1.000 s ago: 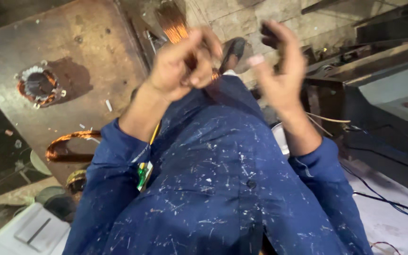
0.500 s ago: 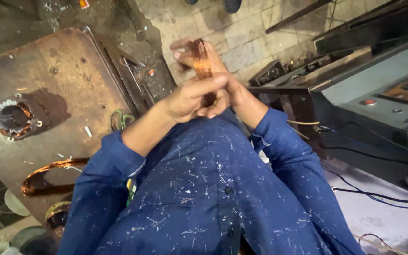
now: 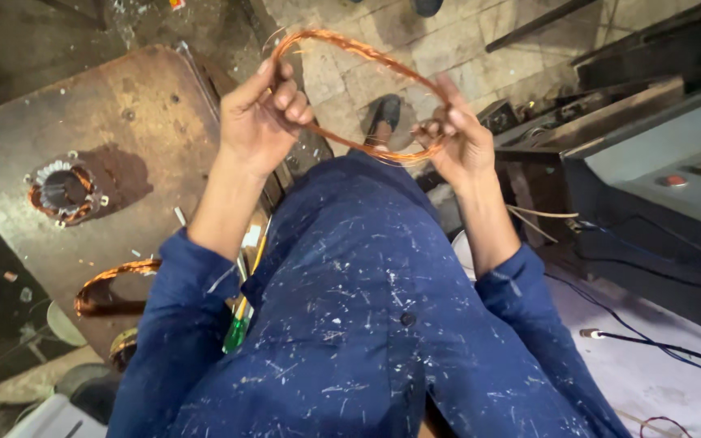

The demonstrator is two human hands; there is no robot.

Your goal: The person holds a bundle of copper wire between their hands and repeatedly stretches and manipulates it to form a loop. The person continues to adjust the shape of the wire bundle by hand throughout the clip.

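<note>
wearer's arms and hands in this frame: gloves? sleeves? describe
No gloves: left hand and right hand are bare, no rings or watch visible. Dark blue long-sleeved shirt flecked with pale specks, sleeves pushed up so forearms show bare.

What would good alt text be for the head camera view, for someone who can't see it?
Seen from above, a person in a paint-flecked blue shirt stretches a loop of copper wire open between the left hand and right hand. On the metal bench to the left lie a wound motor stator and another copper coil.
</note>
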